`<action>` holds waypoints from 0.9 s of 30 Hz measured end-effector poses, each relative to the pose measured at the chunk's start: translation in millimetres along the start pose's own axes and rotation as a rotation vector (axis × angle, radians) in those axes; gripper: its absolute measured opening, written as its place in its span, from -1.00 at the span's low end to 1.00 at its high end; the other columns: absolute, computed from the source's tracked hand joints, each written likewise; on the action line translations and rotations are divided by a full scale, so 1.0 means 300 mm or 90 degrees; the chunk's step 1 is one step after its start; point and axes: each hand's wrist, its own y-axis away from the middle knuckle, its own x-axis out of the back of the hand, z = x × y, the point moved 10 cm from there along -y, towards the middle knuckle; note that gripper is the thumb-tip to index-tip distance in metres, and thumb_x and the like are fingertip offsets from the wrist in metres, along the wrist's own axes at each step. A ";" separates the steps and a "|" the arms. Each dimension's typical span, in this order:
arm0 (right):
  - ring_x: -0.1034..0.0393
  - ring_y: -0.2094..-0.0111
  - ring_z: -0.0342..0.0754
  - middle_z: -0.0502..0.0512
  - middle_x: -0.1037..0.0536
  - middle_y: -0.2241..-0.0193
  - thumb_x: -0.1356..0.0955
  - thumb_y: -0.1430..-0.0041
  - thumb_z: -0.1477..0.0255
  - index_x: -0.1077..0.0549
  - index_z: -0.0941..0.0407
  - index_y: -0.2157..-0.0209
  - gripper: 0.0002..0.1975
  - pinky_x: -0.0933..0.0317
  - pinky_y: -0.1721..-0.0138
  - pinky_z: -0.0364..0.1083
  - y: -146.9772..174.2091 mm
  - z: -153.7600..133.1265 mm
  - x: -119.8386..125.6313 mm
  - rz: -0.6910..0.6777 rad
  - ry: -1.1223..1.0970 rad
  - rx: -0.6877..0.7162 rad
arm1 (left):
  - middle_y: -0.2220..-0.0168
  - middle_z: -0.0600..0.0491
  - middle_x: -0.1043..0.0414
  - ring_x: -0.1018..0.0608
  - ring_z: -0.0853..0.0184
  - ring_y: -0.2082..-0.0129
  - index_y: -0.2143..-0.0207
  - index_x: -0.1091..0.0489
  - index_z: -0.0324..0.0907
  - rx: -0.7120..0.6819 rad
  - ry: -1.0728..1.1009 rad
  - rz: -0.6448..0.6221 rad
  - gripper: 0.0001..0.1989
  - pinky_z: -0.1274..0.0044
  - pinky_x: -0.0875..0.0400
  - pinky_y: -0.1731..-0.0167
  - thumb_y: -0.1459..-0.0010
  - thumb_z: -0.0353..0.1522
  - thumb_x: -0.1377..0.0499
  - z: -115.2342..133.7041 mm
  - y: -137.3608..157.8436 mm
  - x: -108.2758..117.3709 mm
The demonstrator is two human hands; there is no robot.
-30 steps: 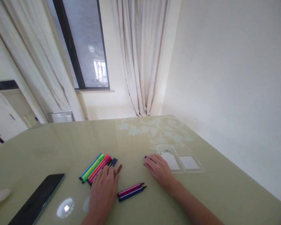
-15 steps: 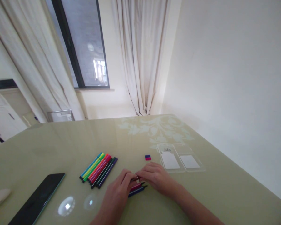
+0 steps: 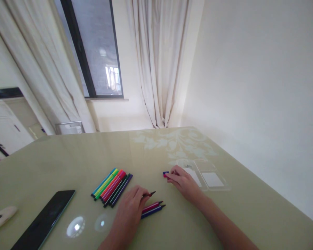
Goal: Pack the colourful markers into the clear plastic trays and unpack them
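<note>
My left hand (image 3: 131, 208) is closed around a dark red felt-tip marker (image 3: 151, 194), whose bare dark tip points right. Under and beside that hand lie a crimson marker (image 3: 152, 207) and a blue marker (image 3: 153, 211), both uncapped, partly hidden by my fingers. My right hand (image 3: 184, 182) pinches a small marker cap, mostly covered by the fingertips, down at the table. Right at those fingertips lie a blue cap (image 3: 165, 172) and a pink cap (image 3: 165, 175), side by side.
Several capped markers (image 3: 112, 187) lie in a slanted row left of my hands. A black phone (image 3: 45, 218) and a white oval object (image 3: 2, 218) are farther left. An open clear plastic case (image 3: 216, 189) with white inserts lies behind my right hand.
My right hand has left the dark red marker and moved up and right to the loose caps. The marker's tip is now bare. My left hand still holds it.
</note>
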 end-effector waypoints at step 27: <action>-0.48 0.15 0.01 0.13 -0.57 0.19 -0.32 -0.42 0.38 -0.53 0.08 0.10 -0.85 -0.39 0.10 -0.04 -0.006 -0.073 -0.023 0.042 0.032 -0.007 | 0.18 -0.07 -0.51 -0.53 0.11 0.12 0.20 -0.46 -0.15 0.109 -0.356 0.105 -0.78 0.27 -0.39 0.07 -0.37 -0.29 -0.04 -0.167 0.015 0.086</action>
